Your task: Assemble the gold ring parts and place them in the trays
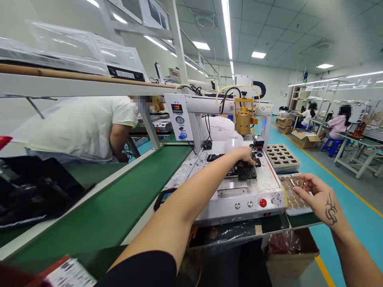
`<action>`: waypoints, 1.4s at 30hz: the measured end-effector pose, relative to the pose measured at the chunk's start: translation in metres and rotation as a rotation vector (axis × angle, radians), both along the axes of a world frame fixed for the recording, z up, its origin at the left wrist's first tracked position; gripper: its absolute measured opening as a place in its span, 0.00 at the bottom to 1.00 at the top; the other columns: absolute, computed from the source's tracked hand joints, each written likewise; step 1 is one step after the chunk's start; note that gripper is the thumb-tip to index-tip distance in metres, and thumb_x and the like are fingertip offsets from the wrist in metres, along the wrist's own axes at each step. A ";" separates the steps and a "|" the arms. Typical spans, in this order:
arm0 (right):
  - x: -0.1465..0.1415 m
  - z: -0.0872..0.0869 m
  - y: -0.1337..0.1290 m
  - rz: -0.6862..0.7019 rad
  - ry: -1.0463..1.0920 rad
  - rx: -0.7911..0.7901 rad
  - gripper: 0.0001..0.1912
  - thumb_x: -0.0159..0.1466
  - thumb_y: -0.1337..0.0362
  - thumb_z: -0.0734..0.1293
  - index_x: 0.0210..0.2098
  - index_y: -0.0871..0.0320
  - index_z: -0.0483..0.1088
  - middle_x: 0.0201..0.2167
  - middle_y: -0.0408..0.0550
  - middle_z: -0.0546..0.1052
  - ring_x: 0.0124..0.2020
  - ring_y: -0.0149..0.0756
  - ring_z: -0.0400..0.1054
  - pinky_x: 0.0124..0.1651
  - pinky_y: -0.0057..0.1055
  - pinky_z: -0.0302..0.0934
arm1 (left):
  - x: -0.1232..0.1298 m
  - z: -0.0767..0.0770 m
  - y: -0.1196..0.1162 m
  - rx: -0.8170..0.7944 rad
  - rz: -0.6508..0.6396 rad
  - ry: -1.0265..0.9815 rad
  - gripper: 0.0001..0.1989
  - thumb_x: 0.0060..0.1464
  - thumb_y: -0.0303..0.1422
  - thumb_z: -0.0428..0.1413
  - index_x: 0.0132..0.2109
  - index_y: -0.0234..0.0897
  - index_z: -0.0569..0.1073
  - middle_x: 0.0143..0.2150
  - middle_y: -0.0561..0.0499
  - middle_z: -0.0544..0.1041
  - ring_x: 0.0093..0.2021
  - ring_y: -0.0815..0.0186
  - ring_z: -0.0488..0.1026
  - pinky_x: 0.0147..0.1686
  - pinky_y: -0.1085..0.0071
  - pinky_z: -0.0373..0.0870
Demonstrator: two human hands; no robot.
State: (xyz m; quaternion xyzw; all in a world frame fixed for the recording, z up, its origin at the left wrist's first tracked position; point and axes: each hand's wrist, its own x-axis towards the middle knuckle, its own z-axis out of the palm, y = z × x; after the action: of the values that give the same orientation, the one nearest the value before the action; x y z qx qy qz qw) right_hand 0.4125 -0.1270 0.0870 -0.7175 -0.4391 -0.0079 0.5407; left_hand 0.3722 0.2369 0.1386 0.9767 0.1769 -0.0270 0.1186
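My left hand [245, 154] reaches across a white benchtop machine [206, 209] to the black fixture [247, 172] on its bed. Its fingers are bent down and closed at the fixture's right side; whatever they grip is too small or hidden to name. Between the thumb and fingers of my right hand [317, 194] is a round gold-rimmed watch case [296, 181], tilted, with a see-through middle. It is held just above a tray of round pieces [295, 204] beside the machine. A gold-coloured dispensing head [243, 119] hangs above and behind my left hand.
A pale tray with square pockets [283, 157] lies at the machine's right. Along the left runs a green conveyor belt [119, 199]. An open cardboard box [293, 255] stands below the bench edge. A co-worker in white [77, 127] bends over beyond the belt; other people sit far right.
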 end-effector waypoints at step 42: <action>0.034 -0.065 0.088 -0.010 -0.405 -0.045 0.14 0.72 0.51 0.70 0.41 0.56 0.76 0.41 0.51 0.76 0.43 0.46 0.70 0.49 0.42 0.65 | -0.248 -0.197 -0.168 -0.318 -0.076 -0.584 0.17 0.51 0.26 0.63 0.49 0.38 0.75 0.53 0.40 0.83 0.56 0.47 0.81 0.59 0.49 0.78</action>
State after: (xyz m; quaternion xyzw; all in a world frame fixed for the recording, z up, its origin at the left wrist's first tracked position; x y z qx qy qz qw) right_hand 0.4468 -0.0391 0.0217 -0.7154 -0.5353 -0.1447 0.4251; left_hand 0.1247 0.0686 -0.0588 0.9183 0.0924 0.2226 0.3142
